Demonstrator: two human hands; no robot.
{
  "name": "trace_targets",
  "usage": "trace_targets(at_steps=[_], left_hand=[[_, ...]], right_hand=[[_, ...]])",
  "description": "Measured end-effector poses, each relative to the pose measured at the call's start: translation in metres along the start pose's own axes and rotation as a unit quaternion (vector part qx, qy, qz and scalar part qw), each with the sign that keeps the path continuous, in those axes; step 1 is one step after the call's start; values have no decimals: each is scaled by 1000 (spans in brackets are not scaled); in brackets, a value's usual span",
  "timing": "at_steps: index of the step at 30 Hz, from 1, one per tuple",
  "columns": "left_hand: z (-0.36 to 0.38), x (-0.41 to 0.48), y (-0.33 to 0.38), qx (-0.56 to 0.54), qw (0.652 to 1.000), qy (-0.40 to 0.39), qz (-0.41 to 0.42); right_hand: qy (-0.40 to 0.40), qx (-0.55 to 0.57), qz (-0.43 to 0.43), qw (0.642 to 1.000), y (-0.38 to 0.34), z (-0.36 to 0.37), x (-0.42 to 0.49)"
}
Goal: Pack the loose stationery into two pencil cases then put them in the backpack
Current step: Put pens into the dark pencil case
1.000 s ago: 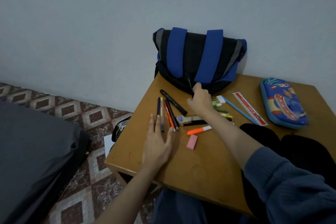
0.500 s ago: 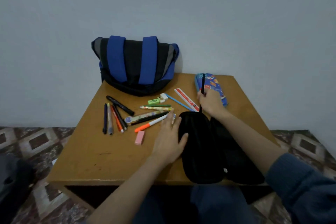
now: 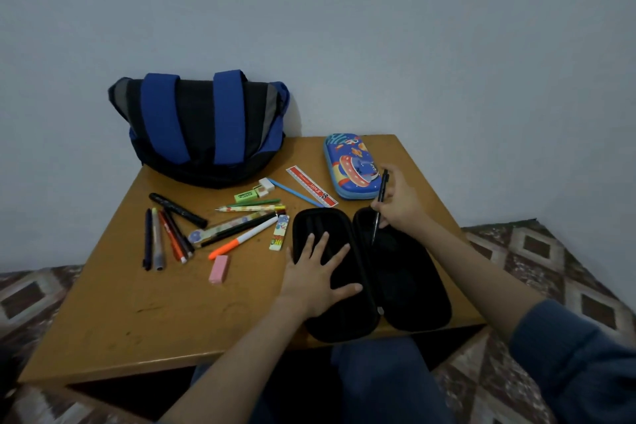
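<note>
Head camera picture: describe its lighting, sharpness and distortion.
Head view: dim, flat, bluish light, no glare. Head view: the open black pencil case interior is too dark for detail, and the black pen in the right hand nearly merges with it. Head view: soft overall, ruler print barely readable; wide-angle spread splays the table edges.

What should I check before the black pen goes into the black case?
1. Black case lies open: ok.
2. Left hand presses flat on its left half: ok.
3. Right hand grips the black pen: ok.
4. Pen tip points down into the right half: ok.
5. Room inside the right half: cannot tell, too dark.
6. Blue case open for later: not ok, it looks shut.
</note>
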State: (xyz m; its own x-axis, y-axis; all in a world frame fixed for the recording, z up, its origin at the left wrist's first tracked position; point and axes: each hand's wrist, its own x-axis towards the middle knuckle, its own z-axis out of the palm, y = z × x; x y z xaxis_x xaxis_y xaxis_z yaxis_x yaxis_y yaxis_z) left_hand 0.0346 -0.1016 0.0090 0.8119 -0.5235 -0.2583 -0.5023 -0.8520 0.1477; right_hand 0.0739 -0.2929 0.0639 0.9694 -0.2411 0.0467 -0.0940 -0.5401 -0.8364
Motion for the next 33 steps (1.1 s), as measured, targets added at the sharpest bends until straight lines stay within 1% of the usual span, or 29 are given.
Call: trace_targets(at_steps=[4, 6, 9, 12, 17, 20, 27, 30, 33], left_hand=[[-1, -1, 1, -1, 1000, 1, 2], [0, 0, 1, -1, 1000, 1, 0], [-1, 0, 1, 5, 1000, -2, -2], [0, 1, 2, 10, 1000, -4, -5], [-1, 1, 2, 10, 1000, -7, -6], [-2, 0, 3, 8, 1000, -9, -4], [0, 1, 3, 8, 1000, 1, -3], [0, 1, 3, 5, 1000, 0, -2], [-1, 0, 3, 8, 1000, 0, -1]], right_hand=[[4, 1, 4, 1000, 0, 4, 2], [-10, -2, 19, 1000, 1, 5, 4], [-64, -22, 57, 996, 0, 6, 6], [-113, -19, 117, 986, 2, 6, 12], [-123, -37, 175, 976, 11, 7, 21], [-137, -54, 174, 974, 11, 12, 18], [-194, -140, 111, 965, 9, 17, -2], [-203, -141, 98, 964, 13, 13, -11], [-196, -130, 102, 967, 16, 11, -15]])
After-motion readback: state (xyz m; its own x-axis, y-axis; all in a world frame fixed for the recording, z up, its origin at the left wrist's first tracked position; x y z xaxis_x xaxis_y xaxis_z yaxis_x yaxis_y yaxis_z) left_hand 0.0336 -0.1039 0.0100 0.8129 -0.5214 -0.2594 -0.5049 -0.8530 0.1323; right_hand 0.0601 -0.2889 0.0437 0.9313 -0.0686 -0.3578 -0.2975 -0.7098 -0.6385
